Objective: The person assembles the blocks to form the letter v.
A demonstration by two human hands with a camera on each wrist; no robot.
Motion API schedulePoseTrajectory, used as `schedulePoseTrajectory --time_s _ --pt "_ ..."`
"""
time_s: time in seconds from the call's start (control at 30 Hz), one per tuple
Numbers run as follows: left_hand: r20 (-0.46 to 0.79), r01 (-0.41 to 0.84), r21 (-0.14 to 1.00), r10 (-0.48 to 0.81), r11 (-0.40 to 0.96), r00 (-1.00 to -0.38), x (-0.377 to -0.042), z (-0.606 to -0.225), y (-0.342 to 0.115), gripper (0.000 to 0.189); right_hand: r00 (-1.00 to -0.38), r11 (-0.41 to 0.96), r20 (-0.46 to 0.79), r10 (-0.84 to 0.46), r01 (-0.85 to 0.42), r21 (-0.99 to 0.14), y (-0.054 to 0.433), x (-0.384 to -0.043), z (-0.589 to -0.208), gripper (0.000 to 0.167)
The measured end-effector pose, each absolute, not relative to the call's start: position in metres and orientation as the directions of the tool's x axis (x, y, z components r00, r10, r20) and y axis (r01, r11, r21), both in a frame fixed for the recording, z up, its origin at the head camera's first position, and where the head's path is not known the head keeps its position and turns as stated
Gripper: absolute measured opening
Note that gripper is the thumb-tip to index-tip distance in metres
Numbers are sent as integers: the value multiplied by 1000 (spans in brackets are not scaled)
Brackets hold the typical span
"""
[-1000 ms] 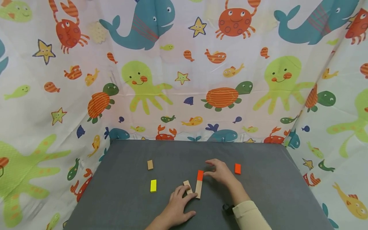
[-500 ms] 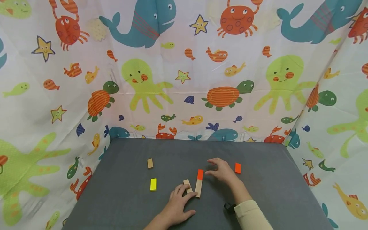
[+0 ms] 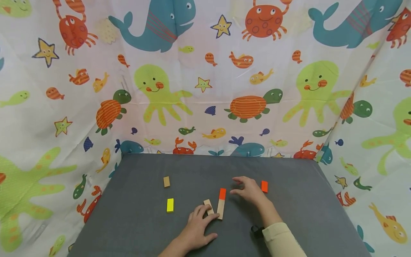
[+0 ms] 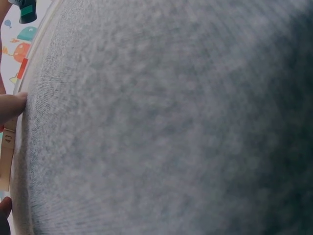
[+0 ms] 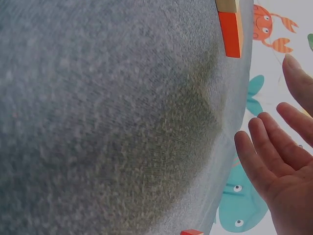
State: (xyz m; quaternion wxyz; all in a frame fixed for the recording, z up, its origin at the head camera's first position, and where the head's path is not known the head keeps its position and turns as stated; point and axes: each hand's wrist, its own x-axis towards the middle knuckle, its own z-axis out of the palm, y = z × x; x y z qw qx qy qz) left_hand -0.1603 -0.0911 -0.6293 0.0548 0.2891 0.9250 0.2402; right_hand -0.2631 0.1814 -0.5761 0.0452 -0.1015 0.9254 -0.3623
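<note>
My left hand [image 3: 197, 226] lies low over the table in the head view, fingers spread. One fingertip rests on a slanted plain wooden block [image 3: 207, 202]; another is right at the near end of a plain wooden strip [image 3: 221, 208]. An orange-red block [image 3: 222, 193] lies end to end with that strip at its far end. In the left wrist view, a wooden block [image 4: 6, 156] with small dark marks shows by the fingers. My right hand [image 3: 251, 191] hovers to the right of the row, holding nothing, its fingers loosely extended.
A second orange-red block [image 3: 264, 186] lies just beyond the right hand. On the left are a yellow block [image 3: 170, 205] and a small wooden block [image 3: 166, 182]. A sea-animal print curtain [image 3: 205, 117] encloses the back and sides of the grey table [image 3: 135, 221].
The right hand has shifted slightly right, away from the row. The left hand and the blocks keep their places; the head view has tilted slightly.
</note>
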Motion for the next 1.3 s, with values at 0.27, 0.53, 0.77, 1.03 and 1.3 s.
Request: schedulePoseTrajectory --time_s 0.27,0.53,0.77,1.03,1.3 --pt "18 491 503 559 712 -829 -159 -631 -91 59 -974 713 -4 -225 -162 -682 183 -266 -575 58" --pt "12 488 494 556 719 -831 -160 -630 -91 59 -974 713 -3 -228 -165 -681 186 -268 -573 58" --pt "-7 476 506 555 719 -832 -161 -628 -90 60 -976 718 2 -220 -163 -676 190 -269 -570 57" --pt "-4 476 503 553 721 -833 -161 -630 -90 60 -978 717 6 -209 -157 -680 196 -270 -571 58" --pt "0 478 501 552 721 -834 -162 -629 -90 60 -980 715 6 -200 -150 -682 203 -271 -572 58"
